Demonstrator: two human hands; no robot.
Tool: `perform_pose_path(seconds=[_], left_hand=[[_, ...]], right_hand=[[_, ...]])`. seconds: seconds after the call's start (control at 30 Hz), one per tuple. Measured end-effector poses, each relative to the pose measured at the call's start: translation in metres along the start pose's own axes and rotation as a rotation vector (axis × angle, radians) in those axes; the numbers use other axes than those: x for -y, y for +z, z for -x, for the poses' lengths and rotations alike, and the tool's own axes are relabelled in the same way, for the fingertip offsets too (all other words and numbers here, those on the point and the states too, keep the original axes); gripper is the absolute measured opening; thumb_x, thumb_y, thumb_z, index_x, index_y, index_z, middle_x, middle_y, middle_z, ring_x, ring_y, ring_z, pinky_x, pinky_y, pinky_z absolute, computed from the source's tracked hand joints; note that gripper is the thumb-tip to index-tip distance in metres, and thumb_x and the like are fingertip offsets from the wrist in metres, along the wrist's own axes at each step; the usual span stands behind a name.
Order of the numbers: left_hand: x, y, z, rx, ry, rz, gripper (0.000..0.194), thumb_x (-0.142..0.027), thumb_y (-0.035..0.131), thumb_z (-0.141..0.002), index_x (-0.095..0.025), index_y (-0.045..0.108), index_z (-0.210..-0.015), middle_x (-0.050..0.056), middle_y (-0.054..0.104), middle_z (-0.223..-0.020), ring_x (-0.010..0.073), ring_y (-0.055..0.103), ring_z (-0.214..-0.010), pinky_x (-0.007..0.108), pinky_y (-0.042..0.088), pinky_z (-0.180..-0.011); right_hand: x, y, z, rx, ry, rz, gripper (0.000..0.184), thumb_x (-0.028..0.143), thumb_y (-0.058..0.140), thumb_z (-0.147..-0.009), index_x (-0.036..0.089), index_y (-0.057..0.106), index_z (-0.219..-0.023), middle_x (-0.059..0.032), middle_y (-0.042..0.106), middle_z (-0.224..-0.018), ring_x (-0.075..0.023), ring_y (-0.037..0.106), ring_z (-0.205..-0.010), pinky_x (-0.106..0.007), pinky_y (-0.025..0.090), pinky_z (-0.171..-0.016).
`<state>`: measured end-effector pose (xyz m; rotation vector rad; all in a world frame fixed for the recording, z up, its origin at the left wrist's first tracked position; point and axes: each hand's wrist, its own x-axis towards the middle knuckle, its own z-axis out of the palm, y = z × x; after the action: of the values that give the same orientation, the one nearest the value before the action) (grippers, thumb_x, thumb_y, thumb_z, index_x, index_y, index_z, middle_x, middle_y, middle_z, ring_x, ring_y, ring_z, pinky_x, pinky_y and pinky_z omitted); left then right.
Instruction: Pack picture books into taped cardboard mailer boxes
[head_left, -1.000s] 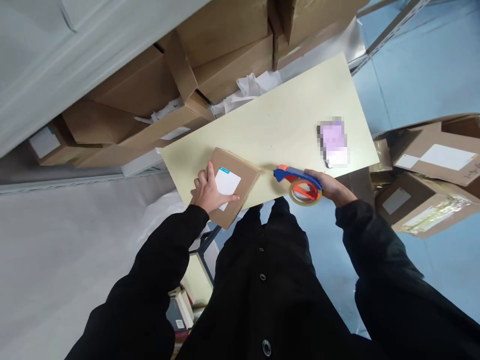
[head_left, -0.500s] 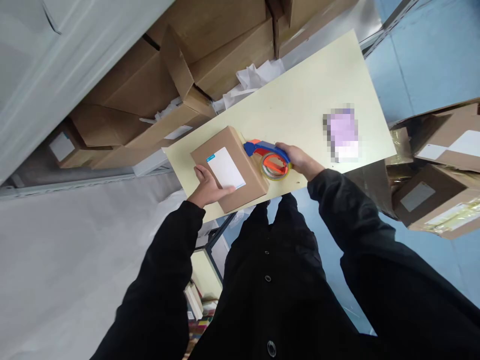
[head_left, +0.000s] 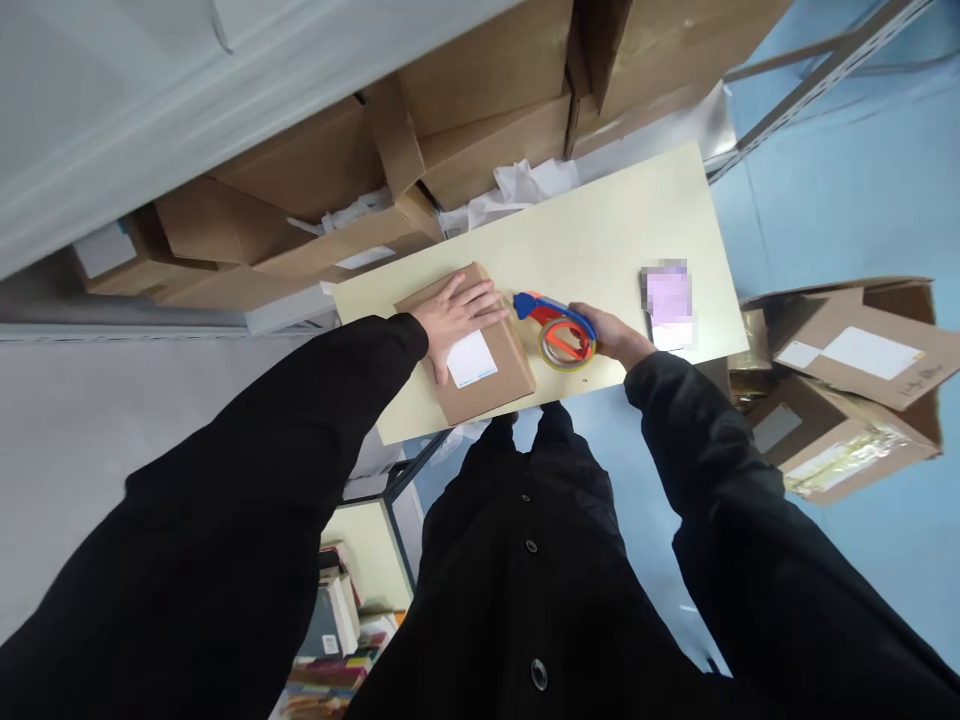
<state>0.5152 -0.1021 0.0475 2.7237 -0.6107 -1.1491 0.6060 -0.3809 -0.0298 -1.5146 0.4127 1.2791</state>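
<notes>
A brown cardboard box (head_left: 491,393) with a white label (head_left: 472,360) lies on the pale yellow table (head_left: 600,230). Flat across its top rests my left hand (head_left: 461,315), fingers spread, covering the label's upper part. My right hand (head_left: 606,330) is wrapped round the handle of a blue and red tape dispenser (head_left: 568,340) with a roll of tape in it. The dispenser's blue front end is just right of the box's right side; whether it touches the box I cannot tell.
A phone-like object (head_left: 669,300), blurred out, lies on the table's right part. Open cartons (head_left: 300,245) with white paper line the shelf behind. More cardboard boxes (head_left: 847,430) are stacked on the blue floor at right. Books (head_left: 337,610) stand below left.
My left hand has moved from the box's left front side up onto its top, its fingers now spread. The dispenser is still in my right hand, and the camera view has shifted.
</notes>
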Motion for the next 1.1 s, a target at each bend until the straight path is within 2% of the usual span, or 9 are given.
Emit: perform_pose_path(seconds=[0.33,0.43,0.53,0.63,0.77,0.83,0.9,1.0,1.1], left_hand=[[-0.004,0.011,0.009,-0.182,0.052,-0.135,0.131,-0.062,0.077,-0.046,-0.02,0.013,-0.151,0.015,0.014,-0.157,0.0419,-0.002,-0.142,0.057,-0.004,-0.111],[-0.004,0.019,0.015,-0.238,-0.001,-0.139,0.132,-0.064,0.076,-0.045,-0.018,0.011,-0.151,0.017,0.014,-0.157,0.0425,-0.001,-0.142,0.057,-0.006,-0.111],[-0.006,0.026,0.025,-0.286,-0.128,-0.095,0.135,-0.067,0.075,-0.045,-0.017,0.01,-0.151,0.018,0.016,-0.156,0.0428,0.002,-0.142,0.057,-0.005,-0.111],[-0.013,0.035,0.041,-0.338,-0.375,-0.023,0.138,-0.072,0.072,-0.045,-0.013,0.006,-0.151,0.021,0.017,-0.154,0.0442,0.005,-0.141,0.058,0.004,-0.11],[-0.035,0.053,0.056,-0.366,-0.853,0.099,0.134,-0.081,0.058,-0.055,-0.003,0.004,-0.15,0.03,0.026,-0.148,0.0472,0.019,-0.135,0.057,0.024,-0.102],[-0.048,0.061,0.059,-0.266,-1.061,0.187,0.135,-0.084,0.054,-0.054,0.002,0.007,-0.148,0.035,0.037,-0.138,0.0491,0.035,-0.125,0.057,0.031,-0.094],[-0.057,0.063,0.061,-0.14,-1.152,0.273,0.136,-0.085,0.053,-0.054,0.004,0.01,-0.147,0.037,0.048,-0.126,0.0486,0.047,-0.114,0.059,0.033,-0.09],[-0.056,0.059,0.062,-0.184,-1.006,0.232,0.131,-0.084,0.054,-0.056,0.0,0.013,-0.148,0.035,0.05,-0.127,0.0496,0.044,-0.119,0.062,0.025,-0.095],[-0.039,0.051,0.057,-0.383,-0.529,0.051,0.118,-0.078,0.057,-0.061,-0.011,0.018,-0.15,0.027,0.033,-0.147,0.046,0.024,-0.135,0.059,0.015,-0.105]], right_hand=[[-0.076,-0.05,0.074,-0.032,0.103,-0.015,0.035,0.048,0.052,-0.088,0.016,0.063,-0.079,-0.0005,0.063,-0.06,-0.0116,0.054,-0.049,-0.022,0.048,-0.049],[-0.104,-0.058,0.091,-0.006,0.096,-0.039,0.028,0.042,0.055,-0.088,0.016,0.064,-0.079,-0.0012,0.067,-0.066,-0.0123,0.058,-0.055,-0.022,0.051,-0.056],[-0.115,-0.049,0.091,0.029,0.094,-0.064,0.029,0.039,0.052,-0.09,0.017,0.063,-0.075,-0.0029,0.068,-0.069,-0.0136,0.061,-0.059,-0.023,0.053,-0.063],[-0.093,-0.023,0.067,0.021,0.04,-0.091,0.035,0.041,0.046,-0.092,0.017,0.063,-0.073,-0.0041,0.068,-0.066,-0.0147,0.061,-0.06,-0.024,0.053,-0.063],[-0.024,0.02,0.02,-0.013,-0.066,0.1,0.037,0.046,0.049,-0.089,0.016,0.062,-0.072,-0.0026,0.065,-0.059,-0.0145,0.058,-0.055,-0.024,0.05,-0.058],[0.011,0.04,0.003,0.047,-0.069,0.218,0.035,0.046,0.053,-0.087,0.016,0.063,-0.074,-0.002,0.065,-0.058,-0.0148,0.059,-0.056,-0.024,0.049,-0.057],[0.037,0.054,-0.006,0.083,-0.063,0.287,0.031,0.043,0.053,-0.088,0.016,0.063,-0.075,-0.0013,0.065,-0.058,-0.0143,0.058,-0.054,-0.024,0.048,-0.057],[0.055,0.065,-0.011,0.124,-0.029,0.315,0.028,0.036,0.052,-0.089,0.015,0.063,-0.074,-0.0015,0.065,-0.058,-0.0139,0.057,-0.052,-0.025,0.049,-0.058],[0.055,0.064,-0.012,0.159,0.026,0.287,0.027,0.036,0.052,-0.089,0.016,0.063,-0.074,-0.0018,0.067,-0.061,-0.0141,0.059,-0.055,-0.025,0.051,-0.061]])
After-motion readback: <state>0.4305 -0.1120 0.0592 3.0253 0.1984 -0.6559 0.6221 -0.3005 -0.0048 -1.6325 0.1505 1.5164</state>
